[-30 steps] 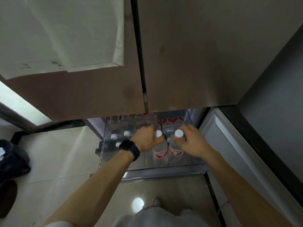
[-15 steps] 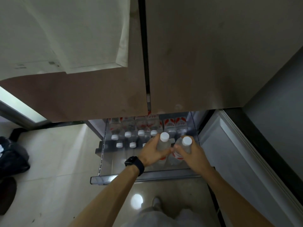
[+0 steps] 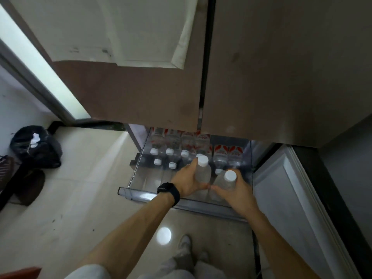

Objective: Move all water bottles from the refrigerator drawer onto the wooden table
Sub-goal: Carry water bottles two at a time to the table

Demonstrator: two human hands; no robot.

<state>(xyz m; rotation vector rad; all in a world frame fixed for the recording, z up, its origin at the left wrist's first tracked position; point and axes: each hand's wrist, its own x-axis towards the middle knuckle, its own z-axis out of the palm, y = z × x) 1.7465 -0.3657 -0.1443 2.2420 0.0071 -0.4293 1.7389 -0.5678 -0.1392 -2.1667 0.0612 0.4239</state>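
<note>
The left hand [image 3: 186, 183] and right hand [image 3: 234, 191] each grip one bottle over the drawer [image 3: 128, 193]. Many bottles [image 3: 170, 152] remain inside, so the job looks barely begun; the worktop is out of view.

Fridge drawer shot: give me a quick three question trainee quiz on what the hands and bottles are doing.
1. True or false: each hand holds one capped bottle.
2. Which wrist wears the black watch? A left, B right.
3. Fill in: the remaining bottles lie in the open ____.

Key: 1 true, left hand grips the left bottle, right hand the right bottle. 2 A. 3 drawer.
</note>
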